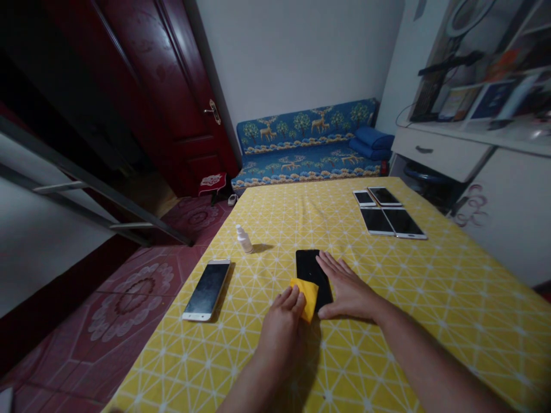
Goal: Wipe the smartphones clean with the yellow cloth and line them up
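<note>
Inside a small room, a dark red door (172, 97) stands at far left, a blue sofa (305, 143) lines the far wall, and a white cabinet (439, 152) stands at right. A table (456, 310) under a yellow patterned covering fills the near space. Four phones (383, 215) lie together at its far right, while a white-backed phone (206, 289) lies near left, not far from a small spray bottle (244, 239). Near the middle lies a black phone (310, 272). The right hand (346, 287) is open, fingers spread, resting on that phone's right side. The left hand (282, 324) is closed, gripping a yellow cloth (306, 297) against the phone's near left corner.
</note>
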`<state>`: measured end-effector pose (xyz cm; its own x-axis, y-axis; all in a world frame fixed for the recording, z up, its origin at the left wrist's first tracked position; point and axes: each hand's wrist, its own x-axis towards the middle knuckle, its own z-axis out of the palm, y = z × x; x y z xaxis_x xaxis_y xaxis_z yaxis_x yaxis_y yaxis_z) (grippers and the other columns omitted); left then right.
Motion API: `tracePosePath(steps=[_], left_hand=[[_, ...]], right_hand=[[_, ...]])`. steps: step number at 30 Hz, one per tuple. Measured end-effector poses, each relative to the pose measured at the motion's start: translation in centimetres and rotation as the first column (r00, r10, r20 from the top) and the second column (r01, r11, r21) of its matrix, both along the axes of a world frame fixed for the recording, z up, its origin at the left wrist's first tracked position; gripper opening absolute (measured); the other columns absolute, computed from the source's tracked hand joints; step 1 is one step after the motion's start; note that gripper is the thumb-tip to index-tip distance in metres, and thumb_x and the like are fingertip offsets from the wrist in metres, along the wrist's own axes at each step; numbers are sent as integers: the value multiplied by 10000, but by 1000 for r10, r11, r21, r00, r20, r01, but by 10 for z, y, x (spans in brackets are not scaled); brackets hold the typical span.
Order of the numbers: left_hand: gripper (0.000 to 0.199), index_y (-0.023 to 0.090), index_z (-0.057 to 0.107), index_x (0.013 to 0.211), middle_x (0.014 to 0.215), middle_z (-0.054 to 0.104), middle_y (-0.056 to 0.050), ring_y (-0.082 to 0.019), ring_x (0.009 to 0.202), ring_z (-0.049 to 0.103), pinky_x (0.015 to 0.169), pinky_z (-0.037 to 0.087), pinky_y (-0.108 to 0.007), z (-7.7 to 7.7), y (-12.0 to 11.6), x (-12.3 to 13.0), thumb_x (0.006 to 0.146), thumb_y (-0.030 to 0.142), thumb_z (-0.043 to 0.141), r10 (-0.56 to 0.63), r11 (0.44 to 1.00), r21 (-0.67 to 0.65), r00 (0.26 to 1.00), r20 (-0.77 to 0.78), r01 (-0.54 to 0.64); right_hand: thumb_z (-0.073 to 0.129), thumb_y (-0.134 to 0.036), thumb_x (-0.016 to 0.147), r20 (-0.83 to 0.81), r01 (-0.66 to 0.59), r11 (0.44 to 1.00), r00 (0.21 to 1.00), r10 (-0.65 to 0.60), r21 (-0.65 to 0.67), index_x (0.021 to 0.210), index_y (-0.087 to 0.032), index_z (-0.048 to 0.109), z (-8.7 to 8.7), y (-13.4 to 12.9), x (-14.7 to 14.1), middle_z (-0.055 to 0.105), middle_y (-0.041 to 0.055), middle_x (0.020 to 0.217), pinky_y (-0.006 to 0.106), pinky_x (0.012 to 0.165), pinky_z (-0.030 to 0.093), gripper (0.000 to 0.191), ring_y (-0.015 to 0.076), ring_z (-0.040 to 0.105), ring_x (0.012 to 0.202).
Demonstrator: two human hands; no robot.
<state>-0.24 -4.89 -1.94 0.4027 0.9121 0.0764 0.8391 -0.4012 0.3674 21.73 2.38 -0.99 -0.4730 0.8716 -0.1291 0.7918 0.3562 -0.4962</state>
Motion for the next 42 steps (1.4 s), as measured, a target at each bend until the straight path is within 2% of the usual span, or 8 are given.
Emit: tracePosePath(steps=[6, 11, 14, 18, 24, 29, 36, 42], left_hand=[[622, 130, 463, 1484, 1596, 352, -134, -363, 1492, 292, 1207, 346, -521, -10, -18, -2, 864, 154, 507, -77, 997, -23, 989, -123, 75], [621, 174, 400, 1523, 1613, 329, -116, -313, 1509, 274, 1228, 272, -543, 1, -20, 4, 904, 142, 439, -107, 994, -34, 976, -188, 102], [569, 141, 430, 1503, 1597, 361, -135, -315, 1508, 276, 1234, 239, -556, 13, -10, 11, 936, 190, 420, -67, 997, -57, 974, -216, 56], [549, 95, 448, 1485, 1602, 342, -150, -305, 1510, 272, 1246, 212, -533, 23, 12, 19, 945, 173, 383, -39, 996, -90, 969, -243, 17], [578, 88, 472, 1457, 1589, 378, -157, -291, 1493, 318, 1248, 221, -493, 30, 42, 24, 883, 155, 463, -49, 998, -41, 973, -226, 41], [533, 91, 502, 1419, 1543, 449, -171, -281, 1462, 375, 1239, 241, -487, 37, 63, 28, 891, 126, 440, -64, 998, -12, 970, -235, 63], [478, 83, 567, 1341, 1492, 499, -191, -286, 1411, 439, 1208, 289, -493, 39, 88, 37, 887, 87, 419, -69, 996, 32, 969, -239, 79], [455, 75, 576, 1328, 1462, 524, -194, -285, 1379, 469, 1197, 309, -471, 35, 96, 40, 902, 98, 418, -41, 997, 58, 975, -219, 54]], right_hand=[[804, -524, 548, -44, -12, 1000, 999, 13, 27, 1612, -126, 96, -6, 1, 1, -6, 153, 1676, 496, 1251, 7, 1339, 320, -5, 1546], [806, -532, 528, -25, -29, 999, 999, 30, 40, 1607, -95, 107, -6, 4, 1, 19, 175, 1672, 491, 1252, 12, 1358, 321, 7, 1547], [820, -579, 502, -19, -27, 999, 999, 27, 20, 1607, -95, 97, -4, 4, 0, 12, 182, 1670, 502, 1250, 11, 1406, 327, 2, 1545], [822, -571, 511, 3, -16, 1000, 1000, 16, 15, 1605, -81, 89, -3, 3, 1, -9, 178, 1669, 479, 1252, 10, 1405, 303, -5, 1548], [834, -582, 499, -12, -21, 999, 1000, 21, 32, 1606, -94, 82, -7, 4, 1, 8, 157, 1674, 467, 1255, 19, 1424, 285, 11, 1551], [834, -629, 487, -55, -20, 999, 998, 22, 29, 1613, -133, 34, -9, 5, 2, 21, 174, 1675, 509, 1247, 19, 1467, 316, 19, 1548], [846, -610, 492, -94, -10, 999, 996, 13, 36, 1607, -201, -80, -10, 3, 2, 22, 160, 1680, 533, 1239, 23, 1506, 334, 30, 1545], [849, -622, 483, -78, -15, 1000, 997, 16, 17, 1603, -176, -91, -7, 2, 3, 8, 168, 1679, 525, 1242, 10, 1529, 333, 14, 1545]])
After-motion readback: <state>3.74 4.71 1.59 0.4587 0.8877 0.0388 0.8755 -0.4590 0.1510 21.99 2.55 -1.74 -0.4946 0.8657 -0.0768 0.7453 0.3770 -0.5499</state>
